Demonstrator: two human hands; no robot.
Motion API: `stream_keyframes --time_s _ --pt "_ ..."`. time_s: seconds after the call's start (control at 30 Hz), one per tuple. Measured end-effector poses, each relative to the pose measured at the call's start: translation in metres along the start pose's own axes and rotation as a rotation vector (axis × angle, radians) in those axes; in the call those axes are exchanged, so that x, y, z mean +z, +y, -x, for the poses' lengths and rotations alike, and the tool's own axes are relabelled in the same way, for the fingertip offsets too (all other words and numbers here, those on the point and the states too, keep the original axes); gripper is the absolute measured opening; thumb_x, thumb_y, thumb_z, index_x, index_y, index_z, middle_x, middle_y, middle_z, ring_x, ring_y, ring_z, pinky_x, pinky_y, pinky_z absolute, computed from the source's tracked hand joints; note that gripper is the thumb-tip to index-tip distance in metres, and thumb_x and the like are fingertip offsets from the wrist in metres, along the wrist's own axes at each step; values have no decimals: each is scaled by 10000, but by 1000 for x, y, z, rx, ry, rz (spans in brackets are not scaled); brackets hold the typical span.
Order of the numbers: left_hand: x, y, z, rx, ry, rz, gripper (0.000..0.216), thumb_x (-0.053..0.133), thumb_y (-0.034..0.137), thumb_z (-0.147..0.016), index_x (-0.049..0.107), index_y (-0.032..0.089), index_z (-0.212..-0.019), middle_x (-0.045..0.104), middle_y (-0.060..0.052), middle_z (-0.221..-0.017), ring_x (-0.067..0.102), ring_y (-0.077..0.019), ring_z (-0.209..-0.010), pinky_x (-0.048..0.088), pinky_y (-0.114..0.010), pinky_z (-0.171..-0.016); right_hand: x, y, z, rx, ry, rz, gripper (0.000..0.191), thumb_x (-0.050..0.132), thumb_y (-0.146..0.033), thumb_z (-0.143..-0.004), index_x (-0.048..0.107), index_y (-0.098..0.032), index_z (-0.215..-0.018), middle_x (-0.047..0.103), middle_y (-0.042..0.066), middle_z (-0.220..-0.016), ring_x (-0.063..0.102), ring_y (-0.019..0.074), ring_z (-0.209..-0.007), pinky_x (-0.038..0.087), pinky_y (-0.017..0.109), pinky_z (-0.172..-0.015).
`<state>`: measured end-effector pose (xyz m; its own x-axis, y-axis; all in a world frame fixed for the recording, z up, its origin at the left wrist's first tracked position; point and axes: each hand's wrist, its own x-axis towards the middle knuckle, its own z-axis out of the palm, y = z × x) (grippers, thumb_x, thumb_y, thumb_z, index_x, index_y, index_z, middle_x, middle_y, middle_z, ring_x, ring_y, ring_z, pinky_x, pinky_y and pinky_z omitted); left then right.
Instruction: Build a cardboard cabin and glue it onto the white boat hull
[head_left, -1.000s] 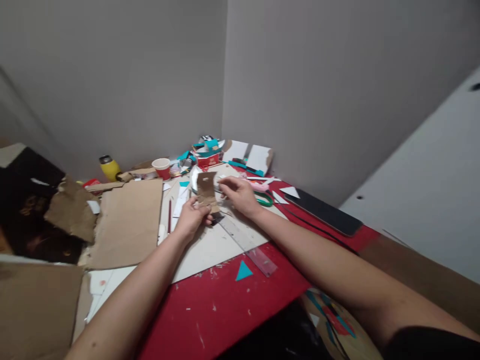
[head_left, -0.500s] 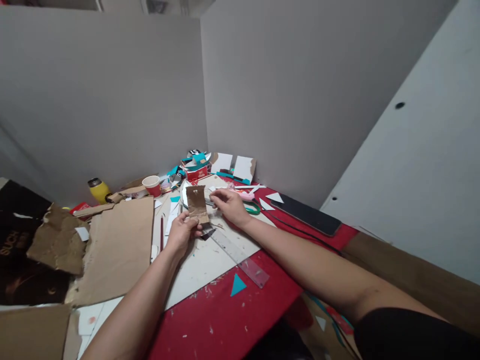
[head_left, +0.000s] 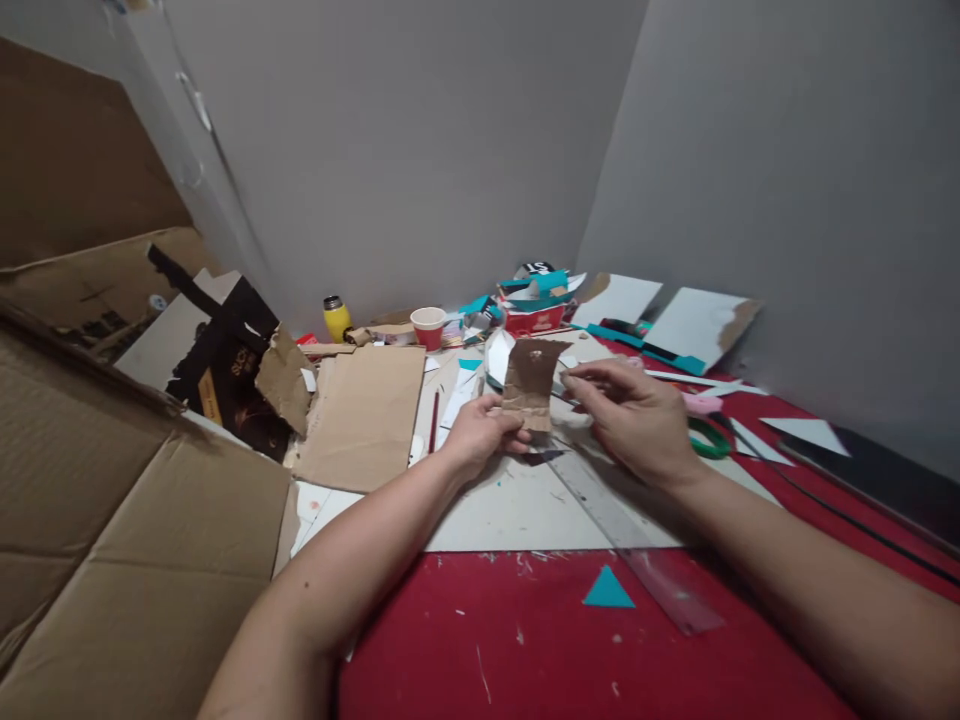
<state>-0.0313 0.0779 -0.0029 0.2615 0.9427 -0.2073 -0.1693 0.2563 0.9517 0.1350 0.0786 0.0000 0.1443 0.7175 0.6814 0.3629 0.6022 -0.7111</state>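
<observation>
Your left hand (head_left: 480, 432) pinches the lower end of the small brown torn cardboard strip (head_left: 531, 385), held just above the white board (head_left: 487, 510); it stands upright, long axis vertical, hole at top. It looks already cut free, with shaping seemingly left. Your right hand (head_left: 634, 415) sits at its right edge, fingers curled; whether they grip is unclear

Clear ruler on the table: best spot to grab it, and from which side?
Take the ruler at its near end, free on the red table, from above on the near right. It lies flat and slanted, so pinch across its long edges. Its far end is crowded by the left hand and the cardboard piece it holds.
</observation>
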Motion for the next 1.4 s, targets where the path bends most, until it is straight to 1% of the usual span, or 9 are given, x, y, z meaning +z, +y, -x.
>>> stream_keyframes --time_s 0.2,0.3,0.37,0.43,0.6,0.8,0.97,1.17,1.4 --pt "3 3 1 24 7 67 39 584 76 -843 582 109 -864 625 -2 -677 574 -69 -483 476 -162 -439 0 -17 3 -53 -58 -16 76 622 -269 -816 660 -207 -796 659 30 -762 626 176 -696 485 286 -582" --pt "4 5 1 51 -2 97 18 583 103 -833 577 119 -828 630 -8 -654 576 -75 -451 477 -160 -404 2 -23 4 -21 -122 -50 91 589 -252 -819 645 -198 -867 663 31 -794 620 170 -703 493 291 -618" --pt "2 5 -1 61 -25 115 28 605 129 -821 583 123 -804 651 -24 -675 602 -89 -471 485 -162 -400 4 -24 5 38 -152 -77 180 569 -236 -819 629 -200 -985 653 27 -811 613 164 -707 492 283 -621" --pt "1 5 -2 69 -39 127 41 616 139 -814 588 126 -787 660 -27 -675 616 -97 -481 496 -164 -405 6 -24 5 63 -183 -94 208 553 -215 -817 619 -203 -1014 647 23 -810 605 162 -718 489 278 -630" --pt "0 3 -3 85 -22 143 23 617 123 -810 608 123 -789 675 -31 -666 633 -109 -496 517 -172 -413 9 -21 5 121 -204 -169 64 564 -234 -817 611 -205 -850 640 7 -786 594 148 -690 483 269 -632" --pt "-1 1 -5 98 -21 174 38 637 122 -803 642 105 -770 698 -57 -699 655 -118 -535 564 -198 -481 12 -17 5 185 -199 -187 61 582 -225 -798 618 -193 -760 618 -11 -677 573 134 -612 467 254 -576" --pt "-3 1 -7 99 -31 201 26 646 110 -796 668 98 -791 703 -60 -738 661 -117 -558 574 -198 -505 13 -15 7 147 -218 -128 81 584 -205 -795 625 -187 -726 636 1 -676 581 142 -624 467 260 -578" --pt "-3 2 -3 99 -18 219 6 669 122 -781 664 123 -780 701 -39 -752 654 -108 -575 566 -189 -502 14 -12 7 75 -237 -58 90 599 -173 -789 651 -200 -720 657 17 -733 609 172 -726 477 306 -686" --pt "-2 3 -3 94 3 224 122 745 170 -717 640 126 -759 684 -29 -730 636 -105 -565 547 -195 -507 13 -7 5 23 -237 -10 95 613 -190 -776 645 -211 -689 618 32 -761 583 193 -744 444 331 -700"
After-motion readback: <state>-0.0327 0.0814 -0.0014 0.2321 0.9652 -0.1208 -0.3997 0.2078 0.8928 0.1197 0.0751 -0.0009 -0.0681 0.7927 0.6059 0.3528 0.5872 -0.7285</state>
